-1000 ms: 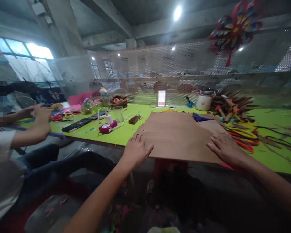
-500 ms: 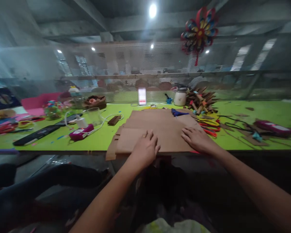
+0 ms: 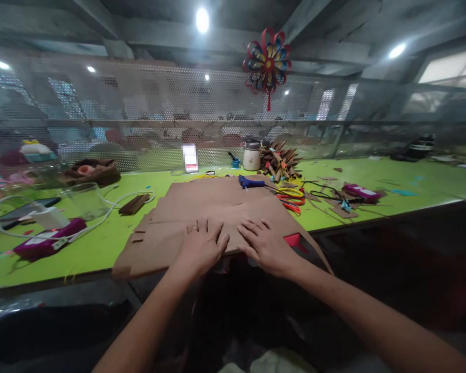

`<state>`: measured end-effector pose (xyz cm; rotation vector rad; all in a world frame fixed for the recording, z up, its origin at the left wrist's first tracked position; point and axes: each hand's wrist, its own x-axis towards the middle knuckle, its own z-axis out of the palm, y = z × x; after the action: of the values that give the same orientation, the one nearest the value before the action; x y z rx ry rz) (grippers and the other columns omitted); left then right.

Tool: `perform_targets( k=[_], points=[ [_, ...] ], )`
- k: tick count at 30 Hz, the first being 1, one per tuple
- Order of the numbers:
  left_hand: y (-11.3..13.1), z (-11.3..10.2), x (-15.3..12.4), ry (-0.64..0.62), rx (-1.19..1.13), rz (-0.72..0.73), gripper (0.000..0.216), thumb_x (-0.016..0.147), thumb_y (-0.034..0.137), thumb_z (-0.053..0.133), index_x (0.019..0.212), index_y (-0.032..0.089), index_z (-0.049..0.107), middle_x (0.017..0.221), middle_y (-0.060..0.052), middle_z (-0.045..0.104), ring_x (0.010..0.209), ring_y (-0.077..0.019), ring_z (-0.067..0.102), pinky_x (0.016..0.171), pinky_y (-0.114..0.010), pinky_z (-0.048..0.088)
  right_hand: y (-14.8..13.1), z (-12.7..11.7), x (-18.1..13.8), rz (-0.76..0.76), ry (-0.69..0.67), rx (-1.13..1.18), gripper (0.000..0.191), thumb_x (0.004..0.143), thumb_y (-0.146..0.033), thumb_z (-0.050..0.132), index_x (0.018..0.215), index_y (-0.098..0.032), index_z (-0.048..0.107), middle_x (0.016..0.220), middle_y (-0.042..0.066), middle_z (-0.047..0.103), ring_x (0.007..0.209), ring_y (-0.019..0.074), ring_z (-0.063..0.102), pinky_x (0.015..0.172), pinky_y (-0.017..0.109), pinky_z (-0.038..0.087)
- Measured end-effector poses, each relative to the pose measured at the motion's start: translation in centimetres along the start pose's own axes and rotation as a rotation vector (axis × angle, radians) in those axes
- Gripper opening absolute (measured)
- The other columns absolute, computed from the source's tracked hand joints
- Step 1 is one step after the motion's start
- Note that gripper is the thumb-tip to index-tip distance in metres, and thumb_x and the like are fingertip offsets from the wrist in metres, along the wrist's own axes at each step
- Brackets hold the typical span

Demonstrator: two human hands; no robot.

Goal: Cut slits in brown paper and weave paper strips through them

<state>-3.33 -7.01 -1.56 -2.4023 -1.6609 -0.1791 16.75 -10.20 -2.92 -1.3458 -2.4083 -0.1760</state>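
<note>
The left hand [image 3: 200,247] and right hand [image 3: 268,248] lie spread flat, clasping nothing, on a brown sheet [image 3: 212,202] directly beneath them, apparently paper from where I stand, with a blue-handled tool [image 3: 251,182] resting beyond the right one.

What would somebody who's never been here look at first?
Probably the colourful flower ornament hanging high up, a bit right of the middle. Then maybe the bright green table stretching across the picture, and the left hand and right hand spread palm-down on the big brown sheet at its near edge.
</note>
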Motion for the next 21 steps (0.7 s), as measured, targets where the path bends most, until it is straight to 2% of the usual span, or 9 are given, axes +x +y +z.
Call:
perform_targets(
  k=[6, 10, 13, 16, 19, 20, 21],
  points=[
    [0.2, -0.2, -0.1, 0.032, 0.005, -0.015, 0.053, 0.090, 0.050, 0.034, 0.138, 0.028, 0.041, 0.139, -0.019, 0.040, 0.123, -0.0443, 0.038, 0.096, -0.057, 0.028, 1.3, -0.5, -2.2, 0.052, 0.010, -0.064, 0.056, 0.093, -0.050, 0.033, 0.137, -0.016, 0.043, 0.144, 0.014, 0.038, 0.133, 0.0290, 0.032, 0.107, 0.051, 0.026],
    [0.2, -0.3, -0.1, 0.034, -0.011, -0.028, 0.052, 0.090, 0.049, 0.033, 0.137, 0.029, 0.041, 0.139, -0.017, 0.040, 0.124, -0.0433, 0.037, 0.096, -0.056, 0.030, 2.9, -0.7, -3.4, 0.071, 0.044, -0.058, 0.050, 0.094, -0.044, 0.035, 0.135, -0.016, 0.046, 0.142, 0.012, 0.041, 0.132, 0.0264, 0.035, 0.107, 0.049, 0.027],
    [0.1, -0.1, 0.0, 0.025, -0.019, -0.036, 0.052, 0.090, 0.051, 0.032, 0.136, 0.029, 0.043, 0.140, -0.018, 0.039, 0.124, -0.0436, 0.037, 0.096, -0.057, 0.029, 4.6, -1.2, -3.6, 0.028, 0.050, -0.005, 0.046, 0.094, -0.042, 0.036, 0.130, -0.017, 0.051, 0.138, 0.010, 0.048, 0.128, 0.0242, 0.041, 0.106, 0.044, 0.031],
    [0.1, 0.1, 0.0, 0.024, -0.023, -0.046, 0.052, 0.090, 0.051, 0.033, 0.136, 0.028, 0.043, 0.140, -0.017, 0.039, 0.124, -0.0427, 0.037, 0.097, -0.057, 0.027, 7.0, -2.4, -2.5, 0.008, 0.077, 0.113, 0.042, 0.095, -0.038, 0.033, 0.113, -0.015, 0.063, 0.120, 0.010, 0.062, 0.115, 0.0211, 0.053, 0.099, 0.036, 0.039],
    [0.2, 0.1, -0.2, 0.045, -0.033, -0.039, 0.052, 0.091, 0.050, 0.031, 0.135, 0.028, 0.044, 0.138, -0.017, 0.041, 0.123, -0.0415, 0.038, 0.096, -0.057, 0.028, 10.0, -3.9, 0.5, 0.102, 0.107, 0.119, 0.040, 0.093, -0.038, 0.035, 0.095, -0.017, 0.069, 0.100, 0.009, 0.070, 0.097, 0.0216, 0.060, 0.086, 0.033, 0.045],
    [0.2, 0.1, -0.3, 0.056, -0.036, -0.036, 0.052, 0.091, 0.050, 0.030, 0.135, 0.027, 0.044, 0.138, -0.017, 0.042, 0.123, -0.0414, 0.038, 0.096, -0.057, 0.028, 10.9, -4.2, 1.9, 0.132, 0.089, 0.085, 0.038, 0.092, -0.036, 0.036, 0.095, -0.017, 0.069, 0.099, 0.009, 0.070, 0.094, 0.0220, 0.061, 0.084, 0.033, 0.045],
    [0.2, 0.1, -0.3, 0.066, -0.041, -0.035, 0.052, 0.091, 0.050, 0.030, 0.134, 0.027, 0.045, 0.137, -0.017, 0.042, 0.123, -0.0414, 0.038, 0.096, -0.057, 0.028, 11.7, -4.3, 3.4, 0.124, 0.012, 0.062, 0.037, 0.091, -0.034, 0.036, 0.095, -0.017, 0.069, 0.099, 0.009, 0.070, 0.092, 0.0219, 0.061, 0.082, 0.032, 0.045]
  ],
)
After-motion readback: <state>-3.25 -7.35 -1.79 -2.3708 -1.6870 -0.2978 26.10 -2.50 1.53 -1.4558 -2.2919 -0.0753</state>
